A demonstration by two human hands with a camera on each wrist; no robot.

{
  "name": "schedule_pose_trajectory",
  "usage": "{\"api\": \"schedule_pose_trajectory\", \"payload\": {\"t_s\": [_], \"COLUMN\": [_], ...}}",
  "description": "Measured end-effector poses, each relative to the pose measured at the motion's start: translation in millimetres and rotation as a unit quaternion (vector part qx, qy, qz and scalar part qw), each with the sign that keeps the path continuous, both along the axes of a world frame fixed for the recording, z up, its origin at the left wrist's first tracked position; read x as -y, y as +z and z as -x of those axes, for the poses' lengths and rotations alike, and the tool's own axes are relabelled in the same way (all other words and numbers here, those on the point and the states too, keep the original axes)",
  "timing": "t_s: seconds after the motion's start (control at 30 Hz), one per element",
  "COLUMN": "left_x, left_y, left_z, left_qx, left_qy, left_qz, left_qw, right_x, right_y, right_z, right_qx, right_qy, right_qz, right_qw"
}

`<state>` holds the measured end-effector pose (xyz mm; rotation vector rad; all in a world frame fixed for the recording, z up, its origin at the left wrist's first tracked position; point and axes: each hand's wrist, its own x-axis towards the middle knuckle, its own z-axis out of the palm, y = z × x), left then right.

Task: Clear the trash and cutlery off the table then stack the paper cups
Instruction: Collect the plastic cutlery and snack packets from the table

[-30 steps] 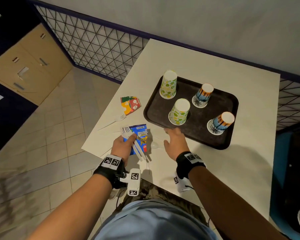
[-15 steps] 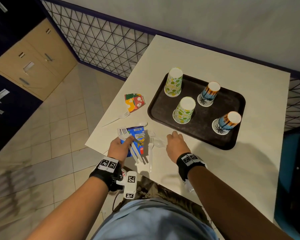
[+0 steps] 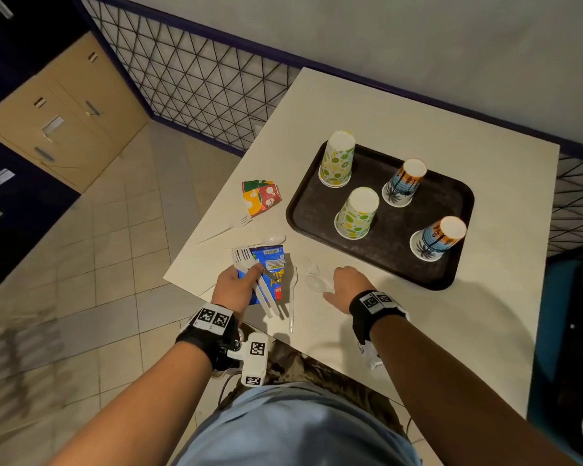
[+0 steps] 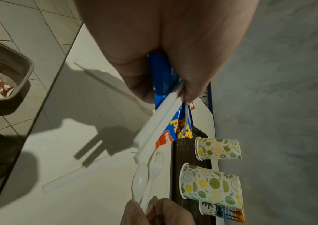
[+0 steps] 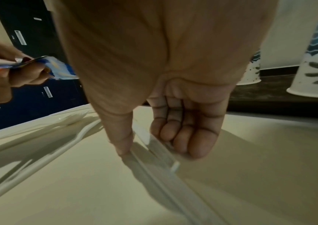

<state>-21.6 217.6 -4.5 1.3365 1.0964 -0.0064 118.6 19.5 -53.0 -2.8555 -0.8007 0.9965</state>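
Cutlery and trash lay along the near edge of the surface (image 3: 401,105), beside the dark tray (image 3: 451,264). Your left hand (image 3: 233,287) held the blue snack wrapper (image 3: 271,264) and a bundle of white forks (image 3: 243,257) above that edge, thumb and fingers clamped on them together. Your right hand (image 3: 349,285) was down at the surface with its fingers (image 5: 183,137) curled and its thumb closing on the handles of a clear spoon (image 3: 315,284) and a small fork (image 3: 310,265); whether the grip had closed, the pictures did not show.

The risks, as I judge them: the thin handles lay flat and slick, so your fingers could skid them toward the tray or off the edge. The left bundle was pinched at one spot only, so a fork could slide out if you tilted it. Your right wrist was near the tray, and a quick lift could knock the nearest cup (image 3: 357,213).

Counted: four paper cups, all upside down on the tray, two lemon-print and two palm-print. Two wrappers: the blue one in hand and a red-and-orange wrapper (image 3: 260,196) still on the surface. Loose cutlery: a knife (image 3: 293,297), a fork (image 3: 229,227) near the far wrapper, a spoon (image 3: 273,239) behind the blue wrapper, plus the two at your right hand. How many forks were in the left bundle I could not tell. A grey bin (image 4: 6,91) with trash stood on the floor.
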Motion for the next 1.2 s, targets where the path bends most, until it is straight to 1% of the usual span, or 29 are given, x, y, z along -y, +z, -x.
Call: {"api": "schedule_pose_trajectory", "payload": {"t_s": [0.13, 0.23, 0.37, 0.5, 0.57, 0.6, 0.67, 0.7, 0.8, 0.83, 1.0, 1.1, 1.2], "left_x": [5.3, 8.9, 11.0, 14.9, 16.5, 17.2, 18.3, 19.0, 21.8, 23.5, 36.0, 44.0, 47.5], "left_y": [-4.0, -5.5, -7.8, -8.6, -9.9, -10.2, -11.5, -12.5, -14.5, -15.8, -12.9, -8.8, -7.2], "left_z": [-2.6, -4.9, -8.5, -11.7, -13.8, -14.7, -16.0, -16.4, -19.4, -20.9, -33.4, -41.2, -46.1], "left_qx": [0.004, 0.002, -0.004, -0.001, -0.001, 0.0, 0.001, 0.002, 0.001, 0.004, 0.015, 0.036, 0.043], "left_qy": [0.003, -0.009, -0.022, -0.033, -0.035, -0.035, -0.037, -0.04, -0.044, -0.046, -0.078, -0.092, -0.093], "left_qz": [0.01, 0.009, 0.001, -0.007, -0.008, -0.006, -0.002, -0.002, -0.001, 0.0, -0.003, -0.003, 0.012], "left_qw": [1.0, 1.0, 1.0, 0.999, 0.999, 0.999, 0.999, 0.999, 0.999, 0.999, 0.997, 0.995, 0.995], "right_x": [9.9, 12.9, 12.1, 12.2, 18.3, 21.8, 28.7, 30.6, 28.1, 22.8, -14.7, -26.2, -28.6], "right_y": [2.4, 6.8, 10.8, 18.2, 23.4, 23.0, 25.4, 26.0, 33.3, 41.9, 85.2, 92.6, 95.3], "right_z": [3.0, 9.1, 22.7, 34.8, 35.4, 35.7, 35.1, 34.4, 31.9, 32.0, 37.4, 39.8, 42.4], "right_qx": [0.003, 0.014, 0.048, 0.063, 0.049, 0.04, 0.023, 0.03, 0.077, 0.073, 0.006, 0.008, 0.02], "right_qy": [0.006, -0.001, 0.019, -0.02, -0.041, -0.063, -0.064, -0.081, -0.158, -0.163, -0.117, -0.086, -0.093], "right_qz": [0.016, 0.001, 0.011, -0.014, -0.026, -0.047, -0.064, -0.086, -0.244, -0.258, -0.27, -0.256, -0.243], "right_qw": [1.0, 1.0, 0.999, 0.998, 0.998, 0.996, 0.996, 0.993, 0.954, 0.949, 0.956, 0.963, 0.965]}}
